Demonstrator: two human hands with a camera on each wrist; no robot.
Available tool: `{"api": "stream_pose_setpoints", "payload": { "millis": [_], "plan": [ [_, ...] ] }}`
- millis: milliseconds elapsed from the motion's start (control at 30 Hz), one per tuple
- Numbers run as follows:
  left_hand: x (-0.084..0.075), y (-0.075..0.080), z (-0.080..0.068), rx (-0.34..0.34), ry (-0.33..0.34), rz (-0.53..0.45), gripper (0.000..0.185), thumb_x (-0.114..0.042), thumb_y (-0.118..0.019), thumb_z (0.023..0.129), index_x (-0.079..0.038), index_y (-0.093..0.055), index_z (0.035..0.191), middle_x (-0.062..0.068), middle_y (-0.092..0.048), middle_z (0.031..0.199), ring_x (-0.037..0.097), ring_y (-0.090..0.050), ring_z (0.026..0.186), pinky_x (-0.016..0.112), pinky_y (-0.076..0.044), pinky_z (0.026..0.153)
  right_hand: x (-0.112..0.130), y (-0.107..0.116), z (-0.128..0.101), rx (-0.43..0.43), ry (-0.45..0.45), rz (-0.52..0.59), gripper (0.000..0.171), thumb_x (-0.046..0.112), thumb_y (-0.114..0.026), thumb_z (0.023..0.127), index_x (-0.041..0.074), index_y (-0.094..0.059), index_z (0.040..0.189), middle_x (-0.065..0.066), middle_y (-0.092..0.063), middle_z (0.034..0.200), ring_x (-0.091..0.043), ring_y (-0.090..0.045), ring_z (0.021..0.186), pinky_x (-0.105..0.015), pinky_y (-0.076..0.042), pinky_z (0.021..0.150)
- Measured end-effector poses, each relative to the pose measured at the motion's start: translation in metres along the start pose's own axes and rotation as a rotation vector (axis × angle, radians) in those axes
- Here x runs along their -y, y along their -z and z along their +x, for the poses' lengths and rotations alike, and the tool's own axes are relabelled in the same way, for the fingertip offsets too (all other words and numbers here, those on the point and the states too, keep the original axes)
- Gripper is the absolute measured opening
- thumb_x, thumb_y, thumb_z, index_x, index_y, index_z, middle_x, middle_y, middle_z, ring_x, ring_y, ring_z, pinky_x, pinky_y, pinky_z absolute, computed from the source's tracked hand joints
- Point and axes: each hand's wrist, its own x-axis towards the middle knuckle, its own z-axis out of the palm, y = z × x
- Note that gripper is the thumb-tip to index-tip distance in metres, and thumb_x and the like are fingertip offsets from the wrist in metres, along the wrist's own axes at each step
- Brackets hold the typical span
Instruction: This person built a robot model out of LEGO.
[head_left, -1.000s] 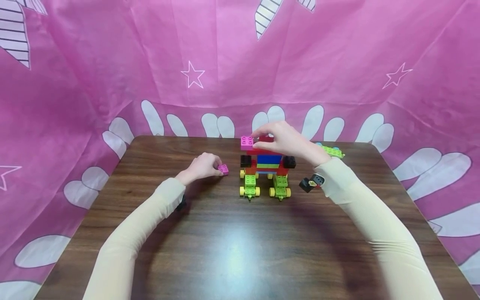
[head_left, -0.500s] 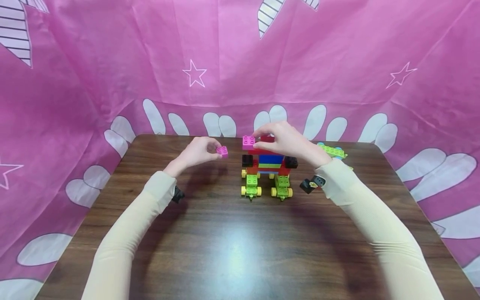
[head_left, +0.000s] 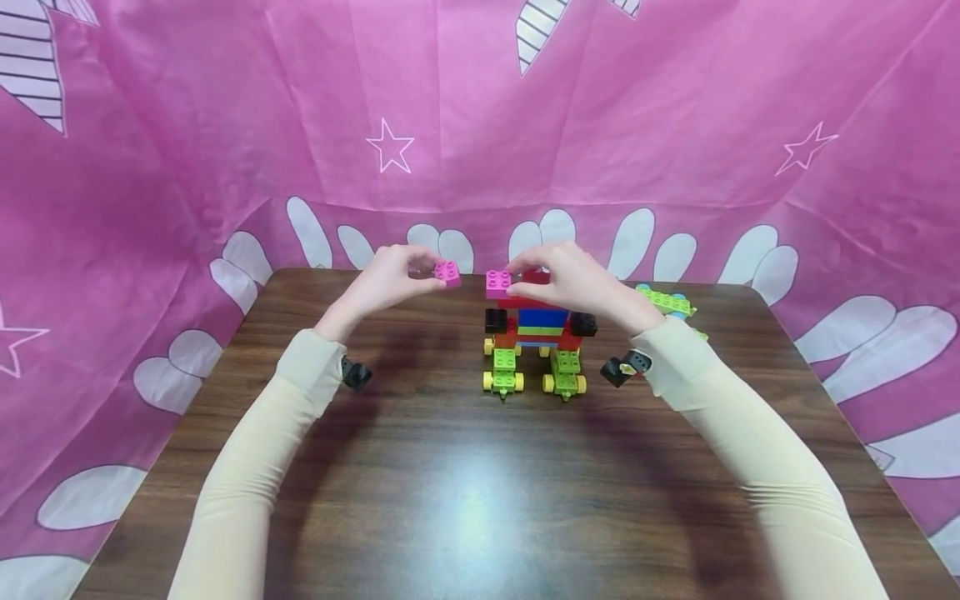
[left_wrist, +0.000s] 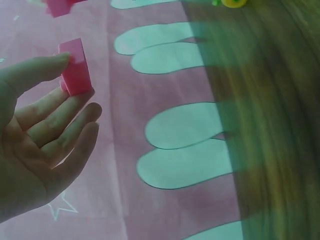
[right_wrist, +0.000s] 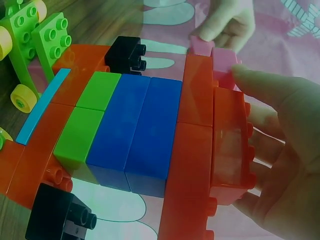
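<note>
My left hand [head_left: 390, 277] pinches a small pink building brick [head_left: 447, 274] between thumb and fingers, raised above the table; its side shows in the left wrist view [left_wrist: 76, 70]. To its right stands a figure of building bricks [head_left: 543, 318], with a blue and green middle, red parts, black side bricks [right_wrist: 125, 54] and green wheeled feet [head_left: 504, 382]. Another pink brick [head_left: 497, 284] sits at its upper left corner. My right hand [head_left: 566, 275] grips that brick, thumb in front, while other fingers reach behind the red top brick [right_wrist: 231, 145]. A small gap separates the two pink bricks in the head view.
Behind the right forearm lies a lime-green wheeled base [head_left: 667, 302] with blue wheels, partly hidden. The brown wooden table [head_left: 472, 483] ends at the back against a pink patterned cloth [head_left: 480, 150].
My left hand has lifted its pink brick off the table, up to about the height of the figure's top. The right hand stays in place on the figure.
</note>
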Motion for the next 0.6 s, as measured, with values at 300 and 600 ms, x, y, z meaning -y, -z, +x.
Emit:
{"api": "stream_pose_setpoints", "payload": {
  "millis": [300,600],
  "plan": [
    [-0.015,0.005,0.001,-0.029,-0.04,-0.066,0.039,-0.025,-0.077,0.086,-0.012,-0.068,0.122,0.01,-0.074,0.112,0.021,-0.067,0.108,0.036,-0.052,0.088,-0.002,-0.001,0.0,0.002,0.0,0.009,0.033,0.033,-0.075,0.088,0.014,-0.073,0.116,-0.005,-0.076,0.11,-0.019,-0.069,0.101,-0.038,-0.058,0.092],
    [-0.025,-0.002,0.0,-0.02,-0.086,-0.18,0.04,-0.022,-0.078,0.086,-0.011,-0.068,0.123,0.011,-0.073,0.112,0.022,-0.068,0.107,0.042,-0.056,0.095,-0.002,-0.002,0.002,-0.008,0.021,0.008,0.031,0.032,-0.075,0.088,0.013,-0.074,0.113,-0.003,-0.076,0.106,-0.018,-0.07,0.096,-0.036,-0.059,0.089]
  ]
}}
